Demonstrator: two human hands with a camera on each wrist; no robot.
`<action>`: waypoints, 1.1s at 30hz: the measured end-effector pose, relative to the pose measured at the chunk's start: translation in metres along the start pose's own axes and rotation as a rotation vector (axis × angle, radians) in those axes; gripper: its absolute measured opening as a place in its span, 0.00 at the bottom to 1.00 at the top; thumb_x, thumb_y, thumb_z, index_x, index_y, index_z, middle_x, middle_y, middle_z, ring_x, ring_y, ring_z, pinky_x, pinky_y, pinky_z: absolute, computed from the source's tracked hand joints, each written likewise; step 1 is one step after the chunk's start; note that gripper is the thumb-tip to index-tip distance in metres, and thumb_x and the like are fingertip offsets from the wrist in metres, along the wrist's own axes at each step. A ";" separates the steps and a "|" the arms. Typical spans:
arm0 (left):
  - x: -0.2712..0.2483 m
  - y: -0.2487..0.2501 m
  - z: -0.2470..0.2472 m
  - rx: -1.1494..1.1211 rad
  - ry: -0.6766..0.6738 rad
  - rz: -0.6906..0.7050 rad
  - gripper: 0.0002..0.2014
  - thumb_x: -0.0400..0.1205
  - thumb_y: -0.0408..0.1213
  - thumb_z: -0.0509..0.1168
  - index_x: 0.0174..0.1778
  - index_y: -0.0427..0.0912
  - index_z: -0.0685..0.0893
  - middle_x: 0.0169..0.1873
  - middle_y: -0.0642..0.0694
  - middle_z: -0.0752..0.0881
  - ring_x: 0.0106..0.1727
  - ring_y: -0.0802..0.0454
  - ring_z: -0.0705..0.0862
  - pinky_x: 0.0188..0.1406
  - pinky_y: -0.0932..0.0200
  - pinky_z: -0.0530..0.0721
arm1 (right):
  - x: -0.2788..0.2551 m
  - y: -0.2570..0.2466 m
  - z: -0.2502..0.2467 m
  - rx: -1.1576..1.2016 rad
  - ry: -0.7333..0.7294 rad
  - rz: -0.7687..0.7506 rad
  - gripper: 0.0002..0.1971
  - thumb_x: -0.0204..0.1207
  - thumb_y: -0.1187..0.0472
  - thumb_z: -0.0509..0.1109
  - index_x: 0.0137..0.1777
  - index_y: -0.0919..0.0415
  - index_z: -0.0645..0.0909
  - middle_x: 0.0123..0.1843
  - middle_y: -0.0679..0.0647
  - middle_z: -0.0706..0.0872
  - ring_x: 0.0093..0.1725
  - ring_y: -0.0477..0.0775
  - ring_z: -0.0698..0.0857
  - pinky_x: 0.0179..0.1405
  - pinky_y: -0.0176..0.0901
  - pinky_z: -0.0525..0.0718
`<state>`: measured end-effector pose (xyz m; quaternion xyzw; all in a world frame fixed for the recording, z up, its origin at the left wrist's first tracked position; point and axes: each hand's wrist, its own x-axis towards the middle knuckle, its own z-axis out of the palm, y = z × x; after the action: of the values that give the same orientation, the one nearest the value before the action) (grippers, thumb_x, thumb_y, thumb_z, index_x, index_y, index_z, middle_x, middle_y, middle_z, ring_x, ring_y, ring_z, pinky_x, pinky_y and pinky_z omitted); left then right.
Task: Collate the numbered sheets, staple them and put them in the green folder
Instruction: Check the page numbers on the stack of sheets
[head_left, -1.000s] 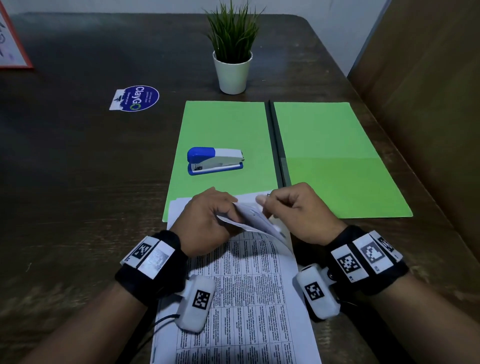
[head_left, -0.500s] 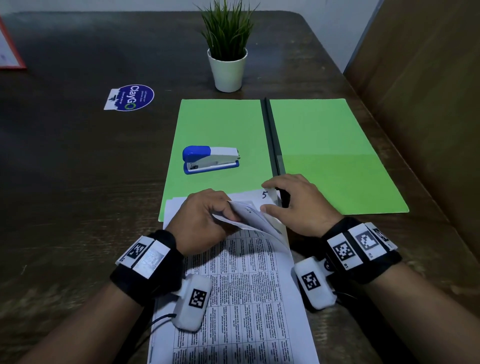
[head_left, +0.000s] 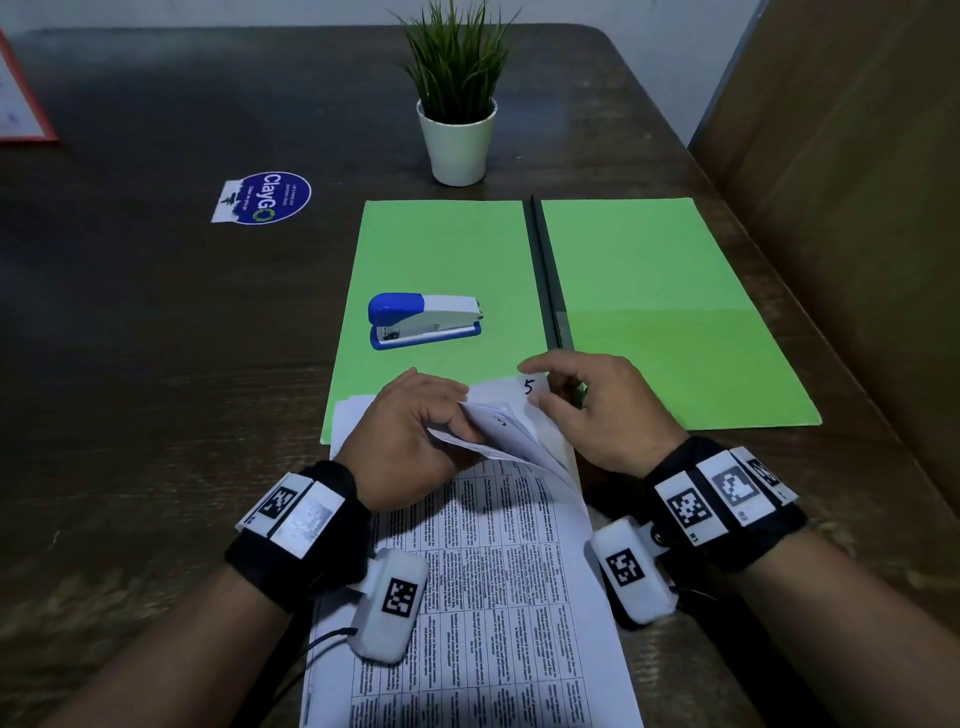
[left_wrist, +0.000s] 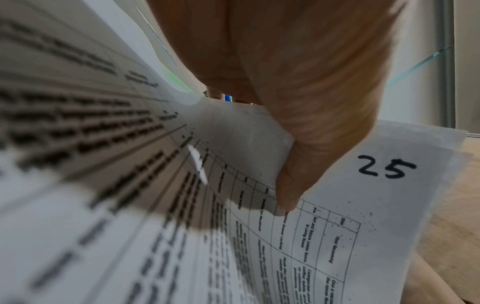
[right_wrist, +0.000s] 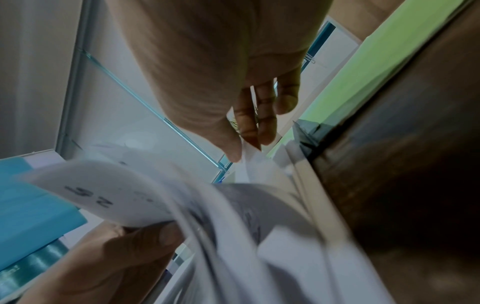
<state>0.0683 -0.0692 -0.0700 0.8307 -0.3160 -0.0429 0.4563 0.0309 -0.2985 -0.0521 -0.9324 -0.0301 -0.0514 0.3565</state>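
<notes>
Head view, near edge of the table (head_left: 130, 389): I watch my left hand (head_left: 410, 436) hold back curled upper corners of the numbered sheets (head_left: 483, 597) while my right hand (head_left: 597, 410) pinches the corner marked 5. Collating looks unfinished. Beyond, the stapler (head_left: 423, 320) lies untouched on the open green folder (head_left: 675, 291); stapling and filing remain.

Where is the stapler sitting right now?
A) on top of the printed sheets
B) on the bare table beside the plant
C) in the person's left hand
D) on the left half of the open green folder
D: the stapler rests on the left half of the open folder, beyond both hands, touched by neither.
</notes>
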 end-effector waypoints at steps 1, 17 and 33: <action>0.000 0.000 0.000 -0.002 -0.002 0.005 0.14 0.64 0.56 0.72 0.43 0.58 0.89 0.46 0.62 0.90 0.60 0.67 0.82 0.73 0.37 0.72 | 0.000 0.000 0.000 -0.013 -0.009 0.000 0.11 0.77 0.57 0.74 0.58 0.45 0.88 0.36 0.40 0.84 0.38 0.49 0.82 0.48 0.46 0.85; -0.001 0.000 -0.001 0.054 -0.012 -0.005 0.12 0.62 0.60 0.70 0.40 0.65 0.86 0.50 0.64 0.88 0.65 0.76 0.77 0.82 0.36 0.59 | 0.003 0.000 -0.002 -0.142 -0.062 -0.032 0.03 0.72 0.54 0.78 0.40 0.51 0.87 0.41 0.47 0.83 0.44 0.50 0.79 0.47 0.51 0.82; -0.002 -0.002 -0.001 0.046 0.011 -0.006 0.15 0.66 0.61 0.71 0.43 0.59 0.89 0.51 0.66 0.88 0.74 0.74 0.72 0.87 0.47 0.47 | -0.001 -0.005 0.004 0.196 -0.163 0.086 0.18 0.82 0.54 0.70 0.29 0.56 0.83 0.27 0.47 0.85 0.28 0.55 0.80 0.30 0.46 0.79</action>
<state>0.0680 -0.0666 -0.0717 0.8422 -0.3119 -0.0326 0.4386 0.0296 -0.2926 -0.0517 -0.8946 -0.0240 0.0428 0.4442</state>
